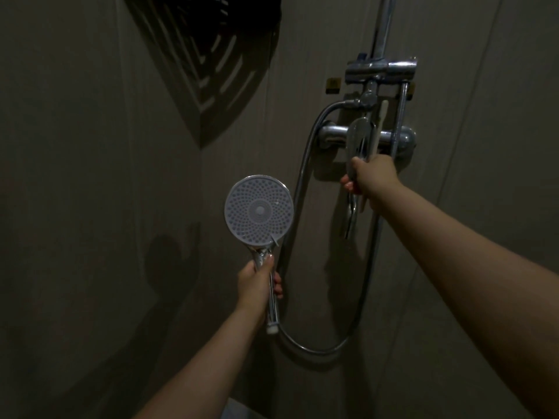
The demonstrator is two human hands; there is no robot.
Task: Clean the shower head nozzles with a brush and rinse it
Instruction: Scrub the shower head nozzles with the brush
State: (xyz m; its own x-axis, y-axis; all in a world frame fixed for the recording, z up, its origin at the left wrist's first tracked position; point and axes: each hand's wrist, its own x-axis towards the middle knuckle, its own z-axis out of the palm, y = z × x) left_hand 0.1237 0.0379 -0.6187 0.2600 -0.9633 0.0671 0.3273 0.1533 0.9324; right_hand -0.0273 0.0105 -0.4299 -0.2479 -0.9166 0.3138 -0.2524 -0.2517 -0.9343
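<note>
In a dim shower stall, the left hand (pixel 257 282) grips the chrome handle of the handheld shower head (pixel 259 210), fingers curled round it and the thumb laid up along the front of the handle. The head is held upright at centre left, its round pale nozzle face turned toward the camera, with rings of small nozzles around a central disc. From the white collar at the bottom of the handle, the metal shower hose (pixel 314 347) drops in a loop near the bottom of the scene, then climbs up the left side to a fitting under the upper chrome bracket. The right hand (pixel 370 176) reaches farther in and to the right, fingers closed round the lower end of the chrome mixer lever (pixel 360 140) on the wall-mounted mixer valve (pixel 402 139). The same hand also holds a white brush (pixel 380 128), shaped like a toothbrush, which stands up from the fist just beside the lever, its head pointing up; the bristles are too dim to make out. A chrome spout (pixel 351 216) hangs below the right hand. A chrome riser pipe (pixel 383 22) runs up from the bracket. A dark slatted corner shelf (pixel 205 49) sits high on the left wall (pixel 75 176), casting a shadow.
</note>
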